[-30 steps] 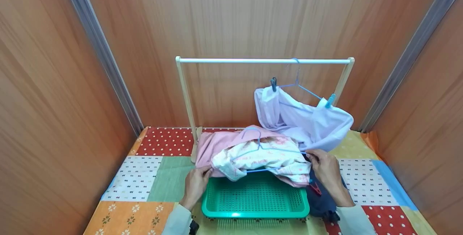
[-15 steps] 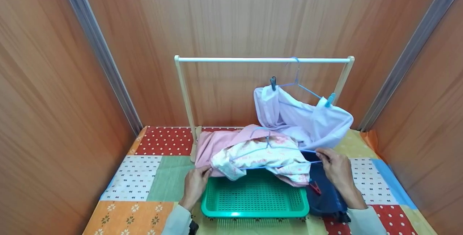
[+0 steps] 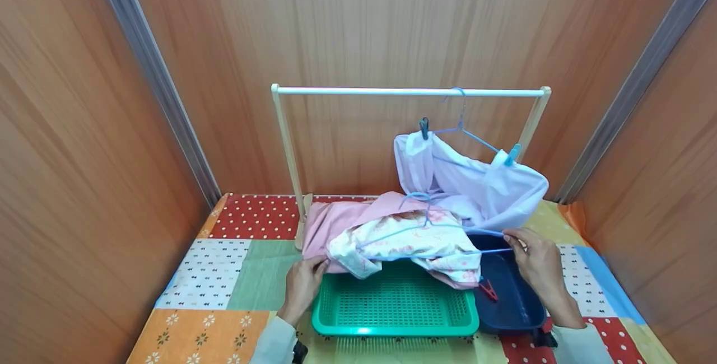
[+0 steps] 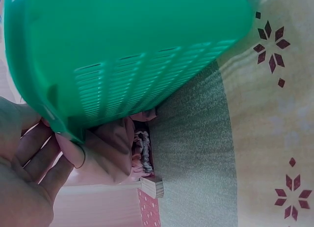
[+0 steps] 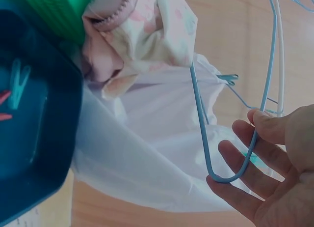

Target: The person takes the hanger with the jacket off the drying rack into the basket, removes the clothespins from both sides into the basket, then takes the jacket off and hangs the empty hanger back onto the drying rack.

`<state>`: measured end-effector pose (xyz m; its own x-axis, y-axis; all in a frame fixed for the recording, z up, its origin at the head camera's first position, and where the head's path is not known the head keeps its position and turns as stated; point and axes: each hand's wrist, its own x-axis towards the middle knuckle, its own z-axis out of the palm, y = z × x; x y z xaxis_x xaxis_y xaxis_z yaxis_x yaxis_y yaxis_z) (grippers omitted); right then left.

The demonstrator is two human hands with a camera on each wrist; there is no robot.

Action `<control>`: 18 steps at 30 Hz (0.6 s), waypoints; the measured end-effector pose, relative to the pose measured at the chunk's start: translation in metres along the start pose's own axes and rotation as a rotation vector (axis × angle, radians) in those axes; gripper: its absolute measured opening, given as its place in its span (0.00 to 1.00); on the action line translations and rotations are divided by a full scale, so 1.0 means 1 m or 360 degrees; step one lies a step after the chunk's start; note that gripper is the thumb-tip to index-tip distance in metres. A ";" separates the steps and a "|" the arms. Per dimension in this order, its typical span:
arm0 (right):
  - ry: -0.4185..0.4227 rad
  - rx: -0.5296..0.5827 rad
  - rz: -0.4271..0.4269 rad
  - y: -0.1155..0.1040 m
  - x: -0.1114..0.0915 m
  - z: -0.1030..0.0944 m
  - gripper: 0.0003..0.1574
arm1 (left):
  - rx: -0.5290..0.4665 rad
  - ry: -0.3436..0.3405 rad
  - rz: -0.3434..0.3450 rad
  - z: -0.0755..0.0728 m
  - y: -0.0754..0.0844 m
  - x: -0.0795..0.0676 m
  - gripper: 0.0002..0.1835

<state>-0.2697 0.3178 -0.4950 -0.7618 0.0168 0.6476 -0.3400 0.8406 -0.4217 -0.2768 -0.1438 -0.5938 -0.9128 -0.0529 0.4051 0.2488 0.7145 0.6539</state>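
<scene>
A pink garment with a white floral part [image 3: 409,241] is bunched over the back of the green basket [image 3: 395,330]. At the basket's left back corner my left hand [image 3: 302,288] pinches the garment's pink edge; in the left wrist view its fingers [image 4: 37,148] sit right by the basket's rim. A blue wire hanger [image 3: 493,251] lies across the floral cloth, its bare right end sticking out. My right hand [image 3: 540,266] pinches that end, thumb on the wire in the right wrist view. Floral cloth covers part of the hanger's lower bar.
Behind stands a rack with a white rail [image 3: 358,91]. From it hangs a lavender garment [image 3: 476,185] on a hanger, held by a dark clip [image 3: 424,127] and a blue clip [image 3: 512,155]. A navy tray [image 3: 512,302] with clothespins [image 5: 18,84] is right of the basket.
My right hand has drawn the blue hanger to the right, so more of its bare end shows and the navy tray is more exposed. My left hand has stayed put.
</scene>
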 end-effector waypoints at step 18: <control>0.0068 -0.0024 0.0012 0.003 0.004 -0.020 0.08 | -0.0002 -0.0012 -0.0026 0.002 0.000 0.000 0.08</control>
<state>-0.2624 0.3313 -0.4807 -0.7402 0.0459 0.6709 -0.3259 0.8482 -0.4176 -0.2772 -0.1419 -0.5950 -0.9191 -0.0596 0.3894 0.2340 0.7126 0.6614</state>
